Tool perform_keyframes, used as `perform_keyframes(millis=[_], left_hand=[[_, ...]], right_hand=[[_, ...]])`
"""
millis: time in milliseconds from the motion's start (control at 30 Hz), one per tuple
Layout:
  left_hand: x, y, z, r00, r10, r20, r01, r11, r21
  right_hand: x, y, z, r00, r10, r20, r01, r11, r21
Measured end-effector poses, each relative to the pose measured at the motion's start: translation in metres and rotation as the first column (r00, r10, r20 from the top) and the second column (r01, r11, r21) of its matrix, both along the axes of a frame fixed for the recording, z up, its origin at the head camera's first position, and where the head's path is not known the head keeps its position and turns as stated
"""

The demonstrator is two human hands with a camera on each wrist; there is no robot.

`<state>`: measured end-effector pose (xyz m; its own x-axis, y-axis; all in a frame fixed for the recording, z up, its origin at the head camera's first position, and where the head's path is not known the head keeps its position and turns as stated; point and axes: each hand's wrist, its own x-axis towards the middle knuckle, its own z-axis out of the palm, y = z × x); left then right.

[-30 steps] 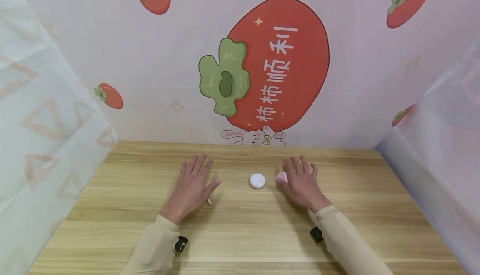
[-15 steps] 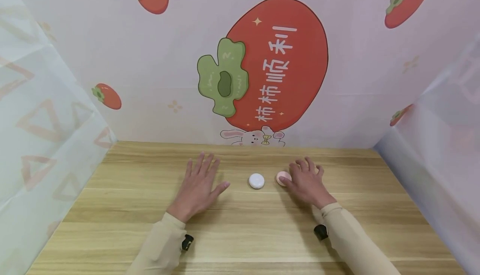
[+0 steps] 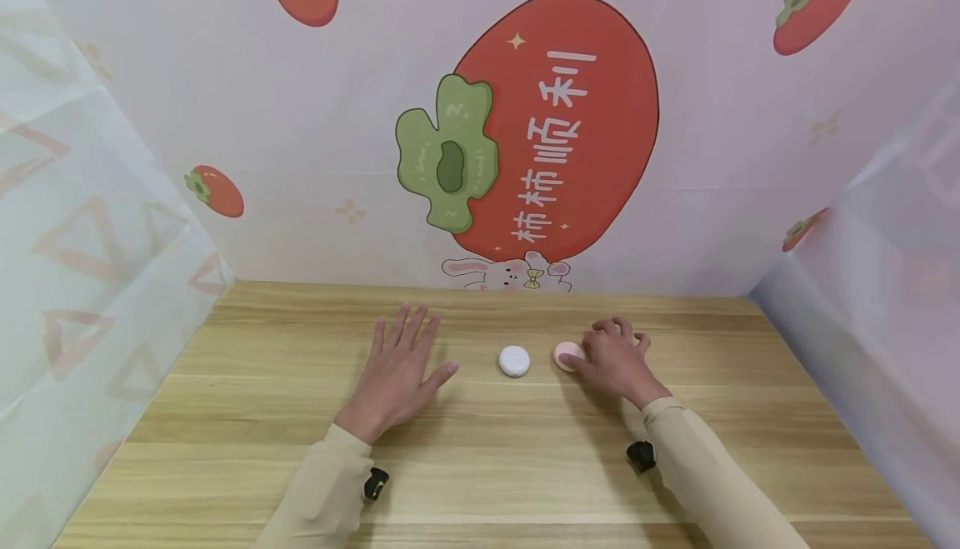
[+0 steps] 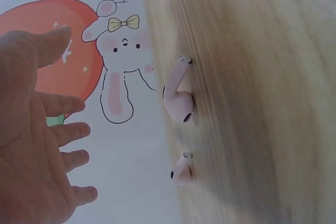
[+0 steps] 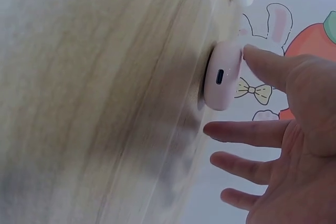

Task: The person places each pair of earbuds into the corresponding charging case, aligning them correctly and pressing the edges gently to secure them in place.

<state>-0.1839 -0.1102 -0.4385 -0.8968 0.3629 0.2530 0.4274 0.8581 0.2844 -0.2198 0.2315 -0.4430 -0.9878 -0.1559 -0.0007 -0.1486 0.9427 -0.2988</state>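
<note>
My left hand is spread flat, palm down, over the wooden table. In the left wrist view my left hand hovers clear of two pink earbuds lying on the wood; the head view hides them under the palm. A round white case sits between my hands. My right hand rests beside a pink charging case. In the right wrist view the thumb touches the pink case, whose port faces the camera, while the other fingers stretch loosely past it.
Printed persimmon backdrop closes the far edge of the table. Translucent sheets wall off the left and right sides. Bare wood lies in front of both arms.
My left hand slid forward and right, covering the earbud that lay by its thumb. The pink case went from tilted under my right hand to flat on the table.
</note>
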Motion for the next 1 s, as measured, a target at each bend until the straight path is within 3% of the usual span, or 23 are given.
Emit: perform_keyframes(millis=[533, 1000], left_hand=[[0.0008, 0.0006, 0.0010, 1.000, 0.009, 0.013, -0.009, 1.000, 0.010], [0.0020, 0.0017, 0.0013, 0.999, -0.007, -0.050, 0.010, 0.997, 0.071]], right_hand=[[-0.0025, -0.0079, 0.0025, 0.998, -0.014, 0.061, 0.014, 1.000, -0.009], [-0.0013, -0.0077, 0.0014, 0.999, -0.039, 0.007, 0.040, 0.993, -0.112]])
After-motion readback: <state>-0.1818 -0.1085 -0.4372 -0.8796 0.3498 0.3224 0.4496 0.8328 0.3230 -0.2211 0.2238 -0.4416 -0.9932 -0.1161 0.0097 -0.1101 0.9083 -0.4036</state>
